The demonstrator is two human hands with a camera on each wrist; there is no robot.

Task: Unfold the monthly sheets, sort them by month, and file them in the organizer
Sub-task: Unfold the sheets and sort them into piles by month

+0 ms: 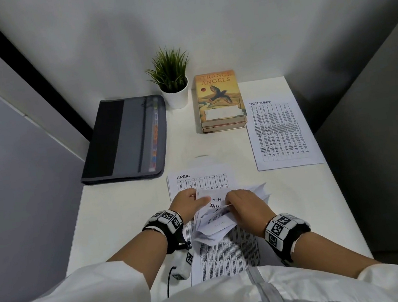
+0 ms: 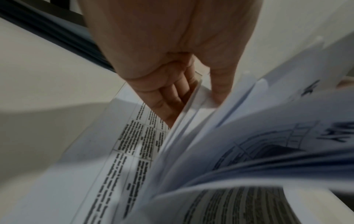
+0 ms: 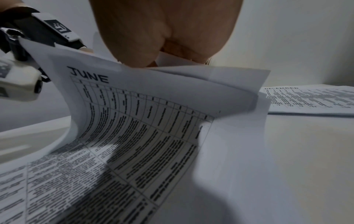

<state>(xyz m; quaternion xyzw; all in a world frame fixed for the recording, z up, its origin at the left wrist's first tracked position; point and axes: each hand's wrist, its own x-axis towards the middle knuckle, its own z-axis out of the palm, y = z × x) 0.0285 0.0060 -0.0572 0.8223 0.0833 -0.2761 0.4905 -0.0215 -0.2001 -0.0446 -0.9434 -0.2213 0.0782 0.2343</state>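
A bundle of folded monthly sheets (image 1: 229, 213) lies fanned on top of flat sheets at the table's near middle. My left hand (image 1: 189, 202) holds the bundle's left side, its thumb (image 2: 220, 89) over the sheet edges and fingers (image 2: 168, 98) beneath. My right hand (image 1: 245, 207) pinches sheets at the bundle's right side. A curled sheet headed JUNE (image 3: 145, 121) hangs under my right hand. The flat APRIL sheet (image 1: 201, 177) lies beneath both hands. A DECEMBER sheet (image 1: 279, 131) lies flat at the right. The grey and black organizer (image 1: 124, 139) lies closed at the far left.
A potted green plant (image 1: 174, 82) and a stack of books (image 1: 220, 101) stand at the table's back, between the organizer and the DECEMBER sheet. Grey walls close in the white table (image 1: 114, 214) on the left, back and right.
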